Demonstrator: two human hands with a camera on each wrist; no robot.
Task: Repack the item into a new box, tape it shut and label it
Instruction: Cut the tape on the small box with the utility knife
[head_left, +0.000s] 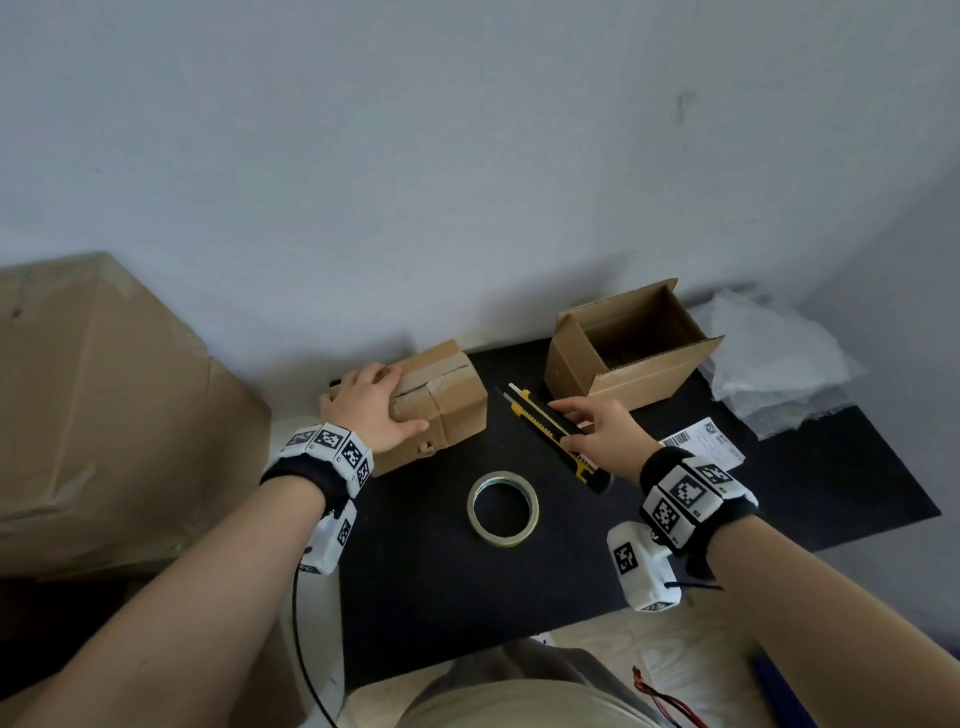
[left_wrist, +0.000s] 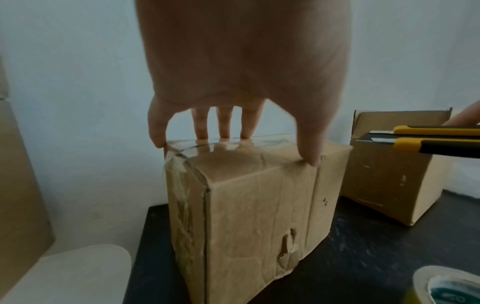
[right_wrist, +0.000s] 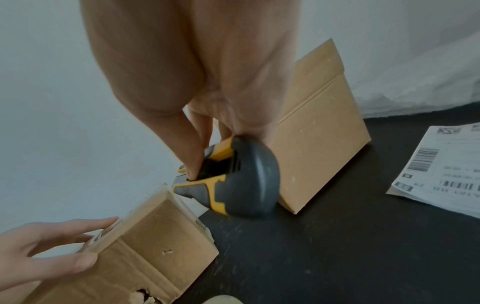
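Note:
A worn, taped cardboard box (head_left: 447, 410) stands at the left of the black mat (head_left: 441, 571). My left hand (head_left: 374, 405) rests flat on its top; in the left wrist view the straight fingertips (left_wrist: 223, 133) touch the taped top of this box (left_wrist: 259, 216). My right hand (head_left: 576, 421) grips a yellow and black utility knife (head_left: 550, 431), held just right of the box with its blade end pointing at it. The knife (left_wrist: 441, 147) is level with the box top. A new box (head_left: 623, 348) stands open behind the knife. A shipping label (head_left: 701, 447) lies at the right.
A roll of clear tape (head_left: 503, 508) lies flat on the mat near me. Bubble wrap (head_left: 774, 358) is piled at the back right. A large cardboard carton (head_left: 104, 415) stands to the left of the table, with a wall close behind.

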